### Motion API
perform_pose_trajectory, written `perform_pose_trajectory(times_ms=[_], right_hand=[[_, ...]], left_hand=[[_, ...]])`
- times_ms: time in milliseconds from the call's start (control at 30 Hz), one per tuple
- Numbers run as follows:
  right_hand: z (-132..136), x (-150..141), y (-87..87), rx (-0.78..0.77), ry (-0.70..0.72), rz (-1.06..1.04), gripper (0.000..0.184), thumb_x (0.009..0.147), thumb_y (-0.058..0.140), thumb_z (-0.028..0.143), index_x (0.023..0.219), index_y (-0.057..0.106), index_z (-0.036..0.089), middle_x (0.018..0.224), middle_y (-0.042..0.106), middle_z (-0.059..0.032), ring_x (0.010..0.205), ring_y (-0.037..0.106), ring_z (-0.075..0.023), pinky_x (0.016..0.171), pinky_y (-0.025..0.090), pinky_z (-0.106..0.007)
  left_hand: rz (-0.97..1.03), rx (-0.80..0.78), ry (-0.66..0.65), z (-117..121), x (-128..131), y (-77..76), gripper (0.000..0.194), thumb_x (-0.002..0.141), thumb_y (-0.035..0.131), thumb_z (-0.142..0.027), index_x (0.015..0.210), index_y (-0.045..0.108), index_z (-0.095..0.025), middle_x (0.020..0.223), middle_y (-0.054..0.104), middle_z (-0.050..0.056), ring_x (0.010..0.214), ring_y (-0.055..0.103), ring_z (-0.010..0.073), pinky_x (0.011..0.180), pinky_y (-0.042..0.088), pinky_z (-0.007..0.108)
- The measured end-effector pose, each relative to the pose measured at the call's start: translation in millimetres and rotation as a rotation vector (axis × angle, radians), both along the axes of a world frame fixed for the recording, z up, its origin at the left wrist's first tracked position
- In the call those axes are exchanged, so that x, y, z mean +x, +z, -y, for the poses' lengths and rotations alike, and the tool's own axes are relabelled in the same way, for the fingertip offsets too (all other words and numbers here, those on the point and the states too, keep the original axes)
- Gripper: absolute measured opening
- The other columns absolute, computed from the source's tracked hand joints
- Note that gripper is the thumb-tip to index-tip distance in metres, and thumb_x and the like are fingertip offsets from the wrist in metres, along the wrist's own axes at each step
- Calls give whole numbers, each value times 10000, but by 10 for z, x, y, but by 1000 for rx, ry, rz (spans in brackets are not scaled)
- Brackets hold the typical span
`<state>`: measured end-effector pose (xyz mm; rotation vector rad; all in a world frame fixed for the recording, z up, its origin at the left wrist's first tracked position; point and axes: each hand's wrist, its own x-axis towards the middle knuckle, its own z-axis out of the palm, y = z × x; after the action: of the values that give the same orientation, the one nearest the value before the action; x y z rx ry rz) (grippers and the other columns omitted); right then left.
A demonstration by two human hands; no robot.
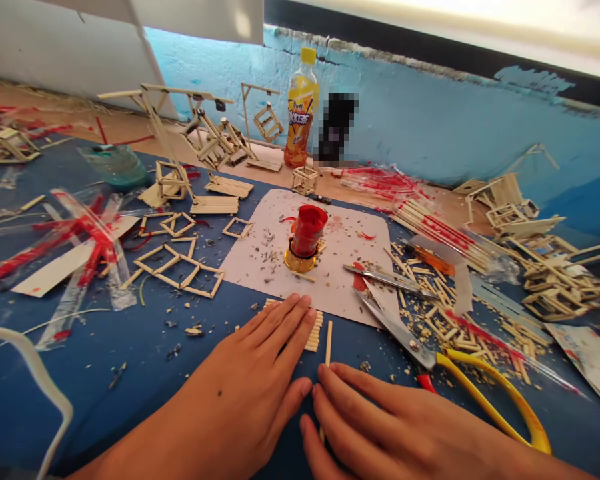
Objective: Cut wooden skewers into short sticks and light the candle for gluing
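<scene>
My left hand (pixel 257 367) lies flat, fingers stretched out, over a small raft of short wooden sticks (pixel 314 333) set side by side. Most of that raft is hidden under the hand. Just to its right, a single wooden stick (pixel 329 343) points away from me, with my right hand (pixel 380 420) closed on it at the fingertips. Beyond both hands, a red candle (pixel 310 230) stands in a gold-coloured base (pixel 300 261) on a pale sheet (pixel 260 230). Yellow-handled scissors (pixel 420 353) lie blades apart beside my right hand.
Tweezers (pixel 390 279) rest near cut stick pieces (pixel 450 333) on the right. Stick frames (pixel 180 270) lie at left, with stick structures (pixel 205 133) behind. A drink bottle (pixel 301 110) stands by the wall. Red-and-clear plastic strips (pixel 93 237) and a white cable (pixel 35 373) lie at left.
</scene>
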<state>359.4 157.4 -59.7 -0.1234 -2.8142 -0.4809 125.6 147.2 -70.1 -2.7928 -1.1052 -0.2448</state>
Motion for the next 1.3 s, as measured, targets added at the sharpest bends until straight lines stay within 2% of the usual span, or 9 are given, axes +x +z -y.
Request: perform_pose_trajectory(times_ms=[167, 367, 567, 700, 800, 900, 1067, 1167, 1300], right_hand=[[-53, -46, 16, -7, 8, -28, 284, 1037, 501, 219, 1139, 763, 175, 948, 782, -9, 992, 742, -216, 919, 584, -336], [-81, -79, 1, -61, 22, -2, 298, 1026, 475, 163, 1153, 744, 148, 1021, 782, -41, 994, 738, -224, 929, 572, -360], [-84, -96, -12, -76, 14, 16, 280, 1018, 471, 136, 1137, 725, 133, 1004, 792, -65, 986, 743, -230, 875, 578, -350], [-98, -118, -16, -76, -8, 25, 283, 1003, 473, 114, 1144, 718, 142, 1021, 797, -59, 1028, 741, -240, 933, 561, -361], [-114, -133, -20, -46, -11, 27, 263, 999, 485, 126, 1127, 714, 121, 1027, 798, -82, 1038, 743, -262, 949, 553, -384], [-130, -138, -27, -51, 2, 14, 259, 998, 490, 145, 1121, 712, 96, 1028, 795, -108, 1031, 743, -278, 943, 555, -395], [-133, -132, -16, -12, 36, 15, 247, 973, 543, 174, 1129, 712, 86, 1027, 798, -117, 1032, 749, -308, 901, 576, -406], [-127, -132, -13, 17, 65, 24, 239, 971, 544, 163, 1120, 703, 64, 1025, 797, -148, 1010, 760, -306, 904, 578, -423], [-116, -132, -72, -33, 58, -35, 228, 958, 545, 152, 1110, 679, 47, 1021, 789, -166, 995, 761, -299, 934, 584, -422]], left_hand=[[13, -4, 5, 9, -16, -35, 486, 1077, 333, -286, 1460, 555, -86, 1557, 482, 176, 1425, 513, 288, 1050, 572, 431], [12, 1, -9, 55, -66, -71, 500, 1045, 362, -245, 1486, 512, -63, 1565, 482, 168, 1437, 503, 293, 1098, 516, 423], [44, 3, -12, 72, -70, -105, 543, 993, 389, -220, 1506, 474, -64, 1570, 495, 147, 1443, 501, 282, 1115, 466, 405], [72, -30, -13, 62, -78, -158, 584, 963, 395, -195, 1540, 433, -111, 1611, 454, 97, 1496, 428, 249, 1191, 388, 393], [60, -52, -64, 59, -106, -198, 613, 941, 456, -164, 1551, 420, -120, 1628, 421, 115, 1516, 387, 285, 1237, 324, 413], [48, -66, -84, 53, -119, -205, 621, 947, 473, -171, 1563, 405, -118, 1638, 392, 135, 1519, 375, 316, 1227, 350, 446], [46, -116, -28, 52, -110, -162, 621, 978, 411, -208, 1586, 361, -94, 1635, 398, 123, 1519, 380, 283, 1180, 443, 427], [47, -123, -37, 73, -134, -170, 630, 984, 423, -196, 1606, 340, -139, 1662, 360, 83, 1540, 340, 260, 1240, 372, 409], [54, -124, -20, 108, -187, -232, 677, 987, 431, -167, 1642, 263, -188, 1703, 272, 37, 1565, 281, 210, 1313, 198, 359]])
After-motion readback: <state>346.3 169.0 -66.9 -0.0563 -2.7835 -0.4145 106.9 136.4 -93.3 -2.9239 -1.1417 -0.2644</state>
